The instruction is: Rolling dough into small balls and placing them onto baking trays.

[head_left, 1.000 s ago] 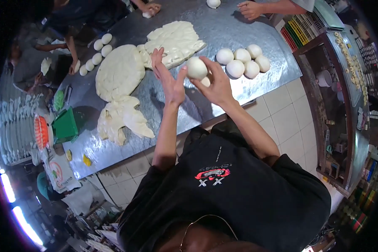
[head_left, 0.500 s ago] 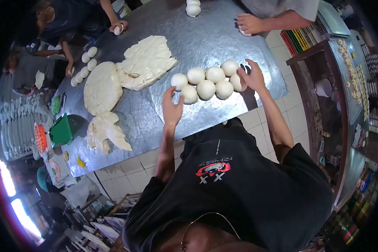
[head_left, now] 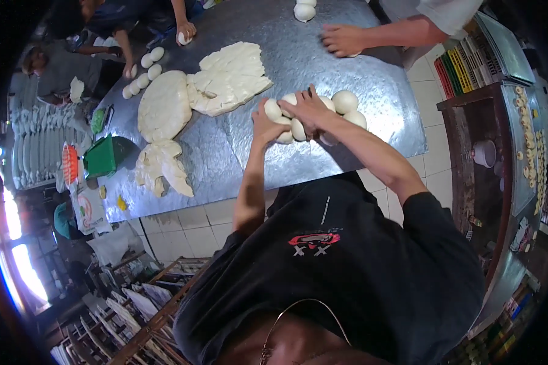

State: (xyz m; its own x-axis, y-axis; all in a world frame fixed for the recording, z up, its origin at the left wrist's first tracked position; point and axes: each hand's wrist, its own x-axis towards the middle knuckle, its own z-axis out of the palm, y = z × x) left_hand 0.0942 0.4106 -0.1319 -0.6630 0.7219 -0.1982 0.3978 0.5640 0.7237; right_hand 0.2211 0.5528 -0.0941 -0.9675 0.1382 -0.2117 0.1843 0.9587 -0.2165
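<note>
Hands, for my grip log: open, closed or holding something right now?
Left hand: open, cupped against the dough balls.
Right hand: over the dough balls; grip cannot be told.

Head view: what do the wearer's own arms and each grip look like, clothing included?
The left sleeve and right sleeve are short, loose and black, part of a black T-shirt. The left forearm and right forearm are bare. Left grip and right grip are ungloved hands; no watch shows.
</note>
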